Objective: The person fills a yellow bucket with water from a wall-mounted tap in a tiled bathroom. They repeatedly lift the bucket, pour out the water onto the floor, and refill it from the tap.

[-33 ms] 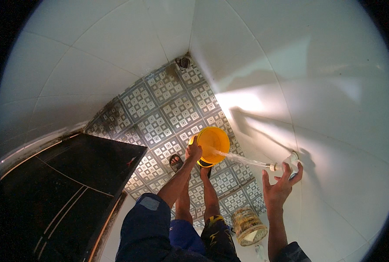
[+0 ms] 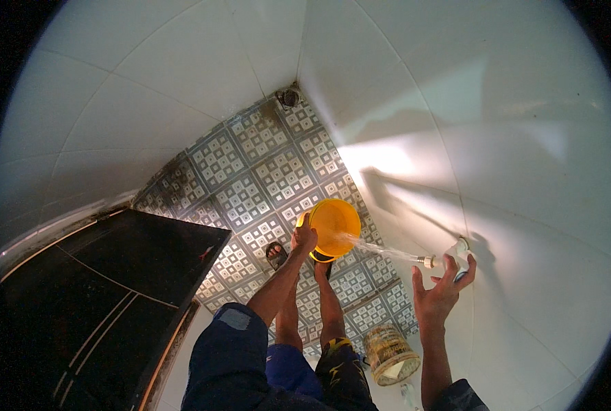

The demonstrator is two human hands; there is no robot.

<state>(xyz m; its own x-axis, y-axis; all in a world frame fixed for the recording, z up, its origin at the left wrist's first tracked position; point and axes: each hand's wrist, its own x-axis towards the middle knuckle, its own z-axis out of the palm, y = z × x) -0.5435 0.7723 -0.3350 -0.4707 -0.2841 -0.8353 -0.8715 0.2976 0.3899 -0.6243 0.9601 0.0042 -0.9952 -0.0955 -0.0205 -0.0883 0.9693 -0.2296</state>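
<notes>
A yellow bucket (image 2: pixel 338 214) is tilted with its mouth toward the right wall. My left hand (image 2: pixel 304 238) is closed on its left rim. Water (image 2: pixel 387 251) shoots from the tap (image 2: pixel 429 262) on that wall and slants down to the left into the bucket. Around the tap's body my right hand (image 2: pixel 437 294) has its fingers curled, with the thumb standing apart from them. Part of the tap is hidden behind these fingers.
Below the tap stands a stained, worn bucket (image 2: pixel 392 356). A black door panel (image 2: pixel 113 288) reaches in from the left. Patterned tiles (image 2: pixel 243 198) cover the floor, with a drain (image 2: pixel 289 98) in the far corner. My sandalled feet (image 2: pixel 276 255) stand beside the yellow bucket.
Only the splash of water inside the bucket looks slightly different. Both hands and the bucket hold their places.
</notes>
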